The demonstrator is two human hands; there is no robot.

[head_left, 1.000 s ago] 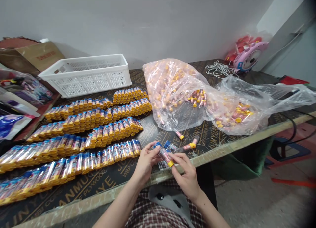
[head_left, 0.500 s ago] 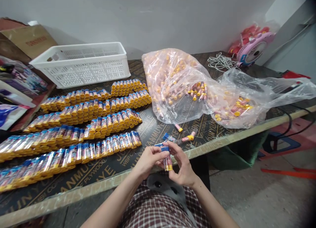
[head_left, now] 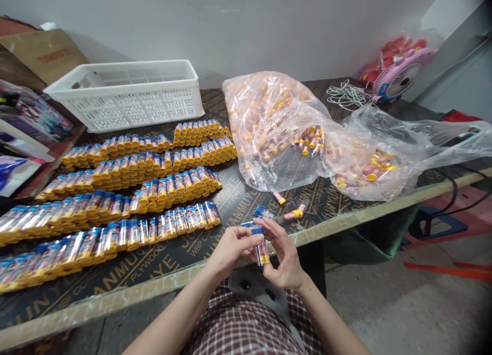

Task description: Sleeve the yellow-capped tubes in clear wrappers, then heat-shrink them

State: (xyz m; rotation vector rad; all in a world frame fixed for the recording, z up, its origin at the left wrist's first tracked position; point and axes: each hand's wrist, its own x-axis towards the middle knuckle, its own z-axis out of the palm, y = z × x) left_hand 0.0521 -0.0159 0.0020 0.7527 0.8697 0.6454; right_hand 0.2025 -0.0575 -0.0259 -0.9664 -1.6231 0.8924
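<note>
A small clear tube (head_left: 262, 252) with a blue top and a yellow bottom is held between my hands over the table's front edge. My left hand (head_left: 231, 248) pinches its blue end with thumb and fingers. Around its right side curls my right hand (head_left: 283, 257), fingers at the top and thumb near the yellow end. Just beyond my hands lie a blue-capped tube (head_left: 263, 213) and a yellow-capped tube (head_left: 293, 215). One more tube (head_left: 277, 195) rests by the mouth of a clear plastic bag (head_left: 269, 114) filled with yellow-capped tubes.
Rows of stacked tubes (head_left: 180, 186) cover the left of the black table (head_left: 154, 265). Behind them stands a white basket (head_left: 142, 106). A second plastic bag (head_left: 369, 162), a white cable (head_left: 348, 95) and a pink fan (head_left: 403, 77) are on the right. Cardboard box (head_left: 48, 55) at far left.
The view has shifted slightly. Both hands keep their hold on the tube, which is turned very slightly.
</note>
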